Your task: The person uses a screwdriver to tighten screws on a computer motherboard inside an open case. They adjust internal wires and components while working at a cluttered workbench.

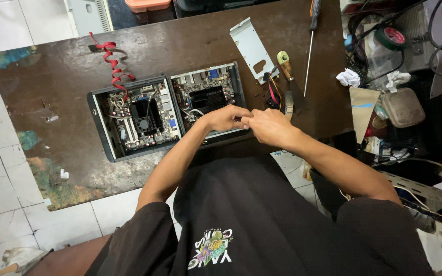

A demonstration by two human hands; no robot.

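While both hands are bunched together at the near edge of the right-hand open case, centre of the frame, it looks like fiddly connector or screw work. The left hand and right hand touch at the fingertips, fingers curled in as if pinching something tiny between them, but I honestly can't tell what, it's hidden. Next move probably needs a steady pinch and careful aim at the board without snagging the loose wires.

Count: two opened small computer cases side by side, the left case left of centre; one red coiled cable upper left; one grey metal bracket top middle; one long screwdriver upper right; one yellow-handled tool beside it; all on the dark table
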